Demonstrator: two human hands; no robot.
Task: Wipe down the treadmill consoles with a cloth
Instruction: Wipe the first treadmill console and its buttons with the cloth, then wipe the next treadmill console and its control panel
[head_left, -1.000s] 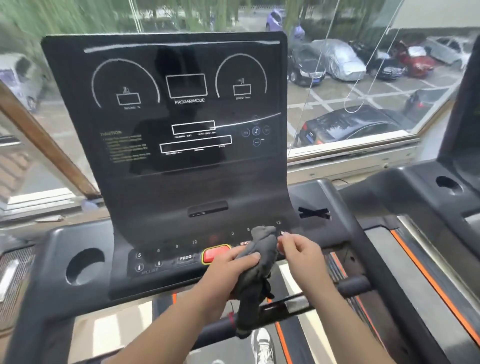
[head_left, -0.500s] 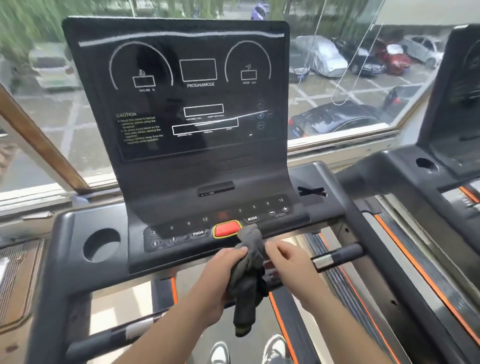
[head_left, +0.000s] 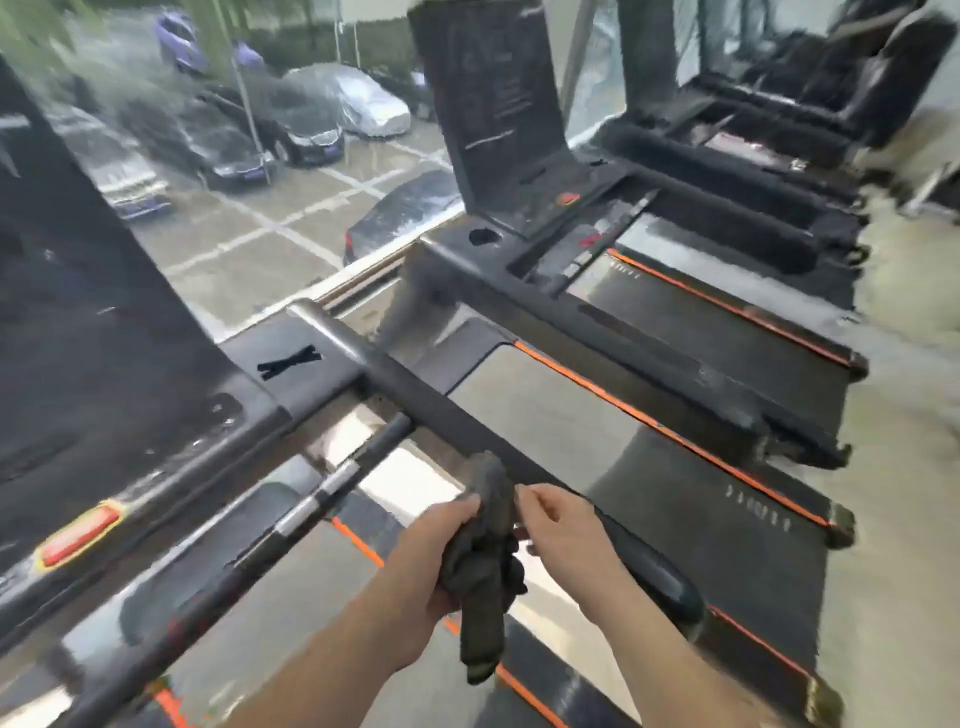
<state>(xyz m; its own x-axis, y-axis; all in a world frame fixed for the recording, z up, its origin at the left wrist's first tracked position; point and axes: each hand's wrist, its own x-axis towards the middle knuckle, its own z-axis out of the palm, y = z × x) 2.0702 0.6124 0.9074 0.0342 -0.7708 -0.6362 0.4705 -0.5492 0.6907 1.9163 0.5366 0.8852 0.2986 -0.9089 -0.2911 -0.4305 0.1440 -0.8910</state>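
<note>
A dark grey cloth (head_left: 480, 561) hangs bunched in front of me, low in the middle of the view. My left hand (head_left: 431, 551) grips it around the middle. My right hand (head_left: 550, 525) pinches its upper edge from the right. Both hands hover above the right handrail (head_left: 467, 421) of the near treadmill. That treadmill's black console (head_left: 93, 322) with its red stop button (head_left: 78, 530) fills the left side. A second treadmill's console (head_left: 493, 104) stands upright at the upper middle, well beyond my hands.
A crossbar with silver grip sensors (head_left: 322, 499) runs diagonally below the near console. The neighbouring treadmill's belt (head_left: 649, 493) with orange trim lies to the right. More treadmills (head_left: 779, 104) line up at the far right. A window over parked cars (head_left: 260, 130) is behind the consoles.
My view has swung right, so the near console slid to the left edge and the second treadmill came into sight. Both hands, still holding the cloth, drew back from the console buttons.
</note>
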